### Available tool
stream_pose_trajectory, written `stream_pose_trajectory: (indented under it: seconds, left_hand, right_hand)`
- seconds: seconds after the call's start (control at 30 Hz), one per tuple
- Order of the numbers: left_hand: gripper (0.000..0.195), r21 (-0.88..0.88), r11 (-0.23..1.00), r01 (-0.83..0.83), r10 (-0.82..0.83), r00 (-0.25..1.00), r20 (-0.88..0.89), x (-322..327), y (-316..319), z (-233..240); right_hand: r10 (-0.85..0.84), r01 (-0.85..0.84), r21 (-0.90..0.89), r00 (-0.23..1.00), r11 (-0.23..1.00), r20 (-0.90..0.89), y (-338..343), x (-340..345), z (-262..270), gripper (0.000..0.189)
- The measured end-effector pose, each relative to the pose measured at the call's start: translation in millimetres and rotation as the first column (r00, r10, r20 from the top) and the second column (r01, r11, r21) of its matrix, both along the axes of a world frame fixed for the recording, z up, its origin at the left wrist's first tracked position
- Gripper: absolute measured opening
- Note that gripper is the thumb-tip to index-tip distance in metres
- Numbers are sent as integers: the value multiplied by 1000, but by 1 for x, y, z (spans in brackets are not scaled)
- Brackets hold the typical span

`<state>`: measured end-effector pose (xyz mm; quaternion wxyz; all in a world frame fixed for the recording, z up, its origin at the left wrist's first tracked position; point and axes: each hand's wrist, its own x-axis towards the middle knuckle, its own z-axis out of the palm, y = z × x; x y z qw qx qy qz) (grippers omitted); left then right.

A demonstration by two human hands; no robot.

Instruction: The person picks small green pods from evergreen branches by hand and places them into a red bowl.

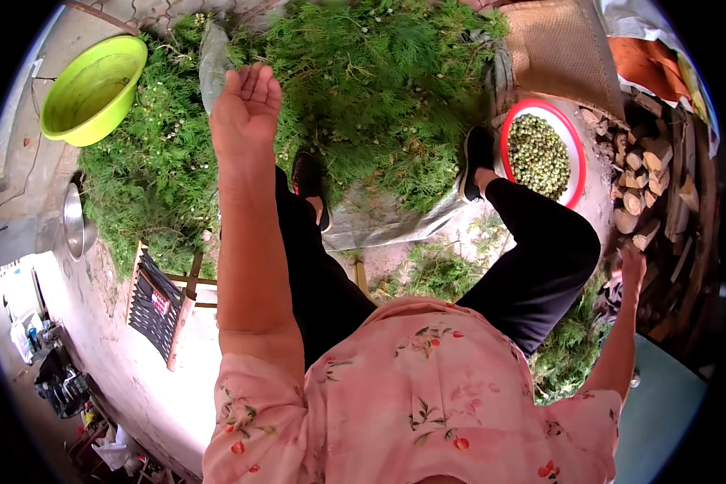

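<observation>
My left hand (246,109) is raised over the greenery, palm up, with loosely curled fingers and nothing in it. Beneath it, cut conifer sprigs (363,78) lie heaped on a grey plastic sheet (378,227) around my feet. Far to the right, my right hand (630,269) hangs low next to the stacked firewood (641,172). Its fingers are small and partly hidden, and a dark patterned thing (609,299) shows close beside it; whether they touch is unclear. Small round green cones or seeds (538,154) fill a red-rimmed white basin (576,181) by my right foot.
A yellow-green plastic tub (94,91) stands at the upper left, above a metal bowl (73,221). A folding stool (157,302) with a woven seat is at my left. A woven mat (559,57) lies at the upper right. More sprigs (148,175) lie leftward.
</observation>
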<state>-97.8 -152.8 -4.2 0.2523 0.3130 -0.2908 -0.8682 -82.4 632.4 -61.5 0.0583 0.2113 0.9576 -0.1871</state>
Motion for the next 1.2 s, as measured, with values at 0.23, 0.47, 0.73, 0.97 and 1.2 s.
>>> stream_pose_trajectory:
  seconds: [0.23, 0.47, 0.73, 0.97, 1.2]
  left_hand:
    - [24, 106, 993, -42, 41, 999, 16, -24, -22, -18]
    - [18, -41, 983, 181, -183, 981, -58, -35, -19, -26]
    - [20, -55, 963, 265, -261, 962, 78, -49, -1, -20]
    - [19, -51, 963, 264, -260, 963, 69, -57, -2, -19]
    - [18, 20, 983, 185, -185, 983, 15, -54, -14, -13]
  right_hand:
    - [499, -492, 134, 758, 860, -420, -215, -109, 14, 19]
    - [1, -56, -270, 980, 961, -201, -152, -55, 3, 23]
    - [289, -215, 274, 919, 937, -268, -172, -114, -26, 27]
    - [658, -609, 338, 752, 717, -39, -223, -217, -39, 31]
    - [796, -778, -208, 605, 593, 4, -426, -228, -114, 25]
